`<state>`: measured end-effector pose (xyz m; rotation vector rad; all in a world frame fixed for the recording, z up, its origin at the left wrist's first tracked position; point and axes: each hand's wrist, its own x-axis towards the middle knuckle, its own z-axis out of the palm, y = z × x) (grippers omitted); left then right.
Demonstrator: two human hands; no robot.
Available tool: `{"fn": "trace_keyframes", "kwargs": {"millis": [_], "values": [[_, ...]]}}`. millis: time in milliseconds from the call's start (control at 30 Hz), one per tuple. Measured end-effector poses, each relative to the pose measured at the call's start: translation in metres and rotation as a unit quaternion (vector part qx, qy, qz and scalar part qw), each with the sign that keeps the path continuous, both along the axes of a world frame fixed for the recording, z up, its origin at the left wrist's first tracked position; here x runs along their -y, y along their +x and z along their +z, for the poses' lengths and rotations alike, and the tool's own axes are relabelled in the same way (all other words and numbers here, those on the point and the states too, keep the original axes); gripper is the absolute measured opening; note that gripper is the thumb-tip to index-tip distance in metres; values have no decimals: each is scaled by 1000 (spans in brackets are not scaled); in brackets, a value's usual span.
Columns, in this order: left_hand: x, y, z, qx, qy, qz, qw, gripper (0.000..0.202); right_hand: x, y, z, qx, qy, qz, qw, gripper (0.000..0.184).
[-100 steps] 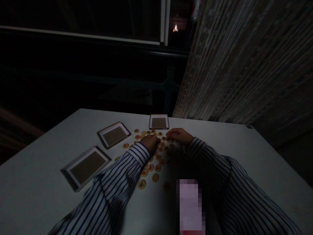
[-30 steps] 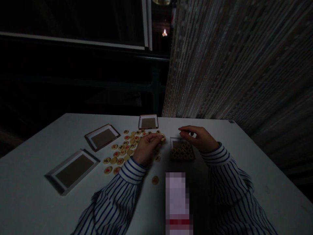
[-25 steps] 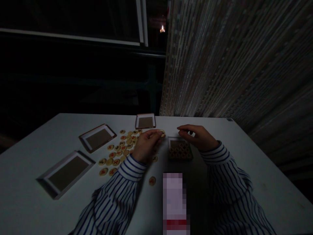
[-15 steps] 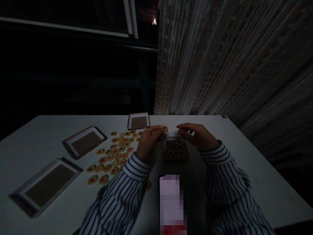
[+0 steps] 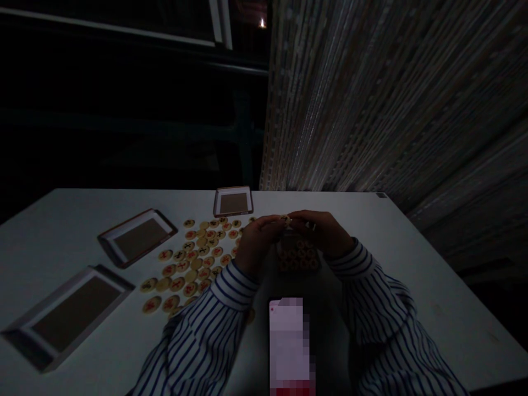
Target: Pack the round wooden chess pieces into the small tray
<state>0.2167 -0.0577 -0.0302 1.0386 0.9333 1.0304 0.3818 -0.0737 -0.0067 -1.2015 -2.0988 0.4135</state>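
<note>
One round piece (image 5: pixel 286 221) is pinched in my left hand (image 5: pixel 258 242); my right hand (image 5: pixel 324 231) is at it, whether gripping I cannot tell. Below both sits a part-filled box (image 5: pixel 287 242); leftward, loose pieces (image 5: pixel 191 255).

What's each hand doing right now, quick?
Left hand: closed, holding a piece.
Right hand: at the same piece; whether it grips cannot be told.
</note>
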Motion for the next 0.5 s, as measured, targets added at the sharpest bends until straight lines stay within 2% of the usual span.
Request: {"fn": "trace_keyframes", "kwargs": {"millis": [200, 300, 500], "values": [[-1, 5, 6, -2, 10, -23, 1000, 36, 1, 5, -1, -2, 9, -12, 1000, 30], [-2, 7, 9, -14, 18, -14, 1000, 34, 1, 6, 0, -2, 10, -16, 1000, 28], [-6, 7, 2, -21, 17, -4, 1000, 32, 0, 5, 2, 2, 36, 0, 999, 22]]}}
